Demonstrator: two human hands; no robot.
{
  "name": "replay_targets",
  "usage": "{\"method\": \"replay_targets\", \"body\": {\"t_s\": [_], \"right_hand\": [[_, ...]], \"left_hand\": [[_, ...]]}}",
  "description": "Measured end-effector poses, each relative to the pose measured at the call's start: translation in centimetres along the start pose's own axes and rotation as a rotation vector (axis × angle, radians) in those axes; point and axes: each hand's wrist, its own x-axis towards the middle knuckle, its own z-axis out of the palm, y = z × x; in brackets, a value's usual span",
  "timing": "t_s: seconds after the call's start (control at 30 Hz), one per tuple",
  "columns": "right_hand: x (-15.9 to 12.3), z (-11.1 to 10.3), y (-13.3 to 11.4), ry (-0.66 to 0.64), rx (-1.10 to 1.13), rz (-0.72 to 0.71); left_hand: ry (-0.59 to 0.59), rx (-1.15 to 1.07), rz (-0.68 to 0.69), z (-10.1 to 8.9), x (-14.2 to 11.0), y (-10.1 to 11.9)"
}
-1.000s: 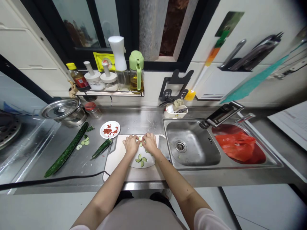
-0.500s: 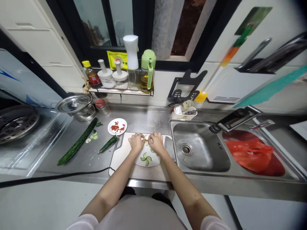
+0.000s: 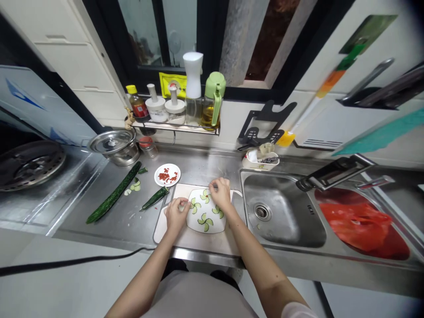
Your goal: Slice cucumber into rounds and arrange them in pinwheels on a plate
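Note:
A white squarish plate (image 3: 198,226) lies on a pale cutting board (image 3: 177,192). On it, thin half-round cucumber slices (image 3: 205,222) form several pinwheels. A tiny red bit seems to sit at the far pinwheel. My left hand (image 3: 178,215) is at the plate's left rim, thumb and fingers curled closely together beside the left pinwheel. My right hand (image 3: 221,192) hangs over the plate's far right corner, its fingertips pinched near the far pinwheel. Whatever either hand may pinch is too small to make out. Left of the board lies a short cucumber piece (image 3: 154,198).
A small white dish (image 3: 167,183) of chopped red bits stands behind the board. Farther left are a long cucumber (image 3: 114,194), cucumber scraps (image 3: 135,186) and a lidded steel pot (image 3: 122,152). The sink (image 3: 281,221) adjoins the board on the right, with a red bag (image 3: 357,225) beyond.
My hands have parted from the far pinwheel: the left moved left and nearer to the plate's left rim, the right slightly right. The plate shows more fully, and the view has shifted.

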Motion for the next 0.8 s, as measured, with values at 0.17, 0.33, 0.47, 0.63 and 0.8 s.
{"method": "replay_targets", "body": {"t_s": [0.17,0.33,0.47,0.63,0.8], "right_hand": [[3.1,2.9,-3.3,-0.076,0.013,-0.084],[7.2,7.9,-6.8,-0.284,-0.057,-0.182],[9.5,11.8,-9.1,-0.461,-0.143,-0.216],[10.3,15.4,-10.6,-0.543,-0.234,-0.191],[10.4,17.2,-10.6,-0.545,-0.279,-0.172]], "left_hand": [[0.023,-0.032,-0.021,-1.0,-1.6,-1.0],[-0.005,-0.040,-0.047,-1.2,-3.0,-1.5],[-0.023,-0.061,-0.064,-1.1,-3.7,-2.0],[-0.007,-0.089,-0.074,-1.3,-4.0,-2.6],[0.002,-0.116,-0.110,-1.5,-4.0,-3.3]]}}
